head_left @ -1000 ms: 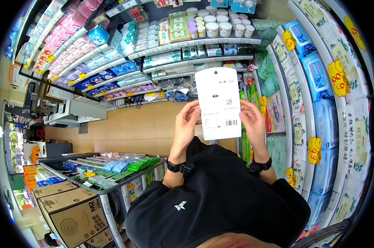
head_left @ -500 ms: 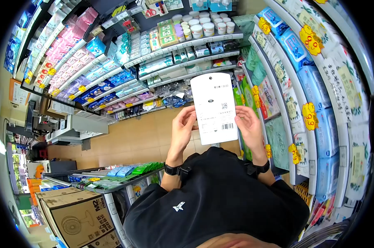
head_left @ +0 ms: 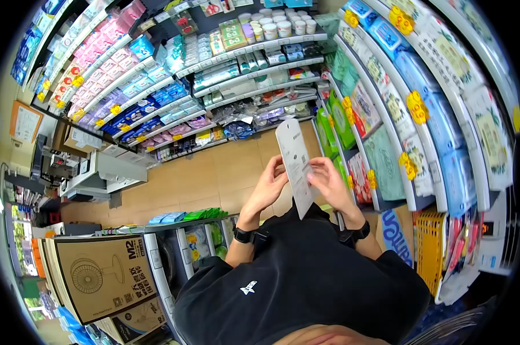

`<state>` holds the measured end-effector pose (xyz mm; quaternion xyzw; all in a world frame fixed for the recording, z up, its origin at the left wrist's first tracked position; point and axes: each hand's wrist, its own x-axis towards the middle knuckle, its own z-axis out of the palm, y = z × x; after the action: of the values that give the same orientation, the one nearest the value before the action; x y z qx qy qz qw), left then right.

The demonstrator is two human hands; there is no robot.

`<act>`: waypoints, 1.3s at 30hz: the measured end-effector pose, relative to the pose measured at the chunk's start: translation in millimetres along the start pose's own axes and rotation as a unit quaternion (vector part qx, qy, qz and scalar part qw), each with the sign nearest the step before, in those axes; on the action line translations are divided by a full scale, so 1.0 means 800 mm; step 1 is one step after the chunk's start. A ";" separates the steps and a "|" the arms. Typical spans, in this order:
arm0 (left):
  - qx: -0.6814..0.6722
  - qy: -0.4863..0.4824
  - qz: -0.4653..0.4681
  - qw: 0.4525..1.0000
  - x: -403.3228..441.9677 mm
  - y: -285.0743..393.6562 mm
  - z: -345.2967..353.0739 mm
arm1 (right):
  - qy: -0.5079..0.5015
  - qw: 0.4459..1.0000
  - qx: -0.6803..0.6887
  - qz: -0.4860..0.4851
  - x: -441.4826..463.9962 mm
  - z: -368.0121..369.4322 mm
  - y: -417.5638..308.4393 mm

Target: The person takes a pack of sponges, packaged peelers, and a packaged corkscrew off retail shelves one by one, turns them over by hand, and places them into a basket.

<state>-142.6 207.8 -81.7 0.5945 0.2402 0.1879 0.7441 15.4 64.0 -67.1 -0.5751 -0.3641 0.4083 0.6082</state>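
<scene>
A white printed card package (head_left: 295, 167) with a hole near its top stands tilted and turned partly edge-on in front of my chest. My left hand (head_left: 269, 187) grips its left side, with part of the fingers hidden behind it. On the other side, my right hand (head_left: 330, 185) has its thumb and fingers closed at the package's right edge. Small print covers the side that faces right. Both wrists wear black bands.
Shelves of white tubs (head_left: 269, 30) and packets run across the back. On the right are shelves with blue wipe packs (head_left: 441, 123) and a yellow basket (head_left: 430, 247). A fan box (head_left: 99, 276) stands at lower left, beside a low rack. Tiled floor (head_left: 214, 172) lies ahead.
The package has turned from facing me to nearly edge-on, and both hands have shifted with it. The view has swung, bringing the yellow basket and a cardboard box into sight at right.
</scene>
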 end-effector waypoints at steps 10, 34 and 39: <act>-0.043 -0.150 -0.099 0.983 -0.098 -0.031 0.091 | 0.054 0.997 0.043 0.033 -0.173 0.029 0.029; -0.100 -0.496 -0.184 0.843 -0.114 -0.020 0.413 | 0.593 0.778 0.183 -0.096 -0.525 -0.123 -0.022; -0.111 -0.514 -0.161 0.835 -0.111 -0.006 0.510 | 0.647 0.694 0.236 -0.209 -0.564 -0.181 -0.056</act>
<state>22.0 -168.0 -1.7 0.4713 -0.1068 -0.2420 0.8414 -30.3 -407.1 -20.9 -0.4436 0.1165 -0.1298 0.8791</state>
